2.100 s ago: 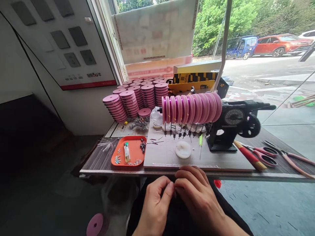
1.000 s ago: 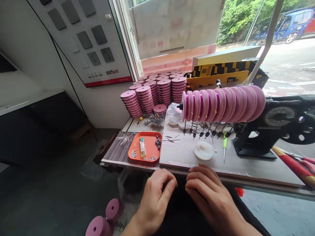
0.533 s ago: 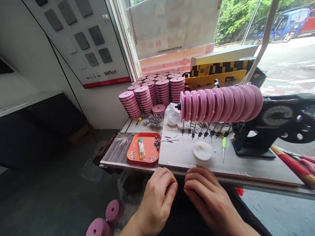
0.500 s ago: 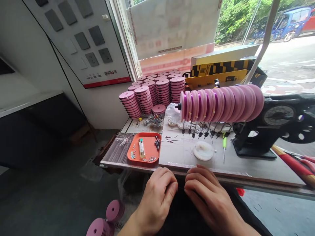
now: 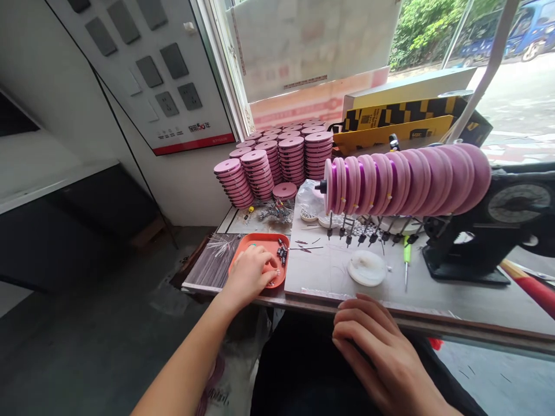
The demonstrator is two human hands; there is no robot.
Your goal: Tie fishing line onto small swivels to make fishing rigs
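Note:
My left hand (image 5: pixel 249 271) is over the orange tray (image 5: pixel 284 238), its fingers curled down and thumb close to them among small silver metal pieces (image 5: pixel 272 282). What its fingertips hold, if anything, is too small to make out. Beneath this hand the clear tube is mostly hidden. Small black parts (image 5: pixel 282 253) lie on the tray's right side. At the front table edge, my right hand (image 5: pixel 375 341) hovers with fingers loosely bent and slightly apart; nothing shows in it, and its thumb is hidden. The round white lidded dish (image 5: pixel 366 267) lies just beyond it.
A row of pink foam spools (image 5: pixel 403 179) is mounted on a black machine (image 5: pixel 468 248), with black-tipped pieces hanging below. Stacked pink spools (image 5: pixel 291 156) stand at the back. A green-handled screwdriver (image 5: pixel 406 254), thin wires (image 5: pixel 220 244) and a yellow-black box (image 5: pixel 407 118) lie around.
My left hand has moved from beside my right hand at the table edge, left and forward into the orange tray, covering the tube. My right hand has stayed nearly in place. The view has shifted slightly.

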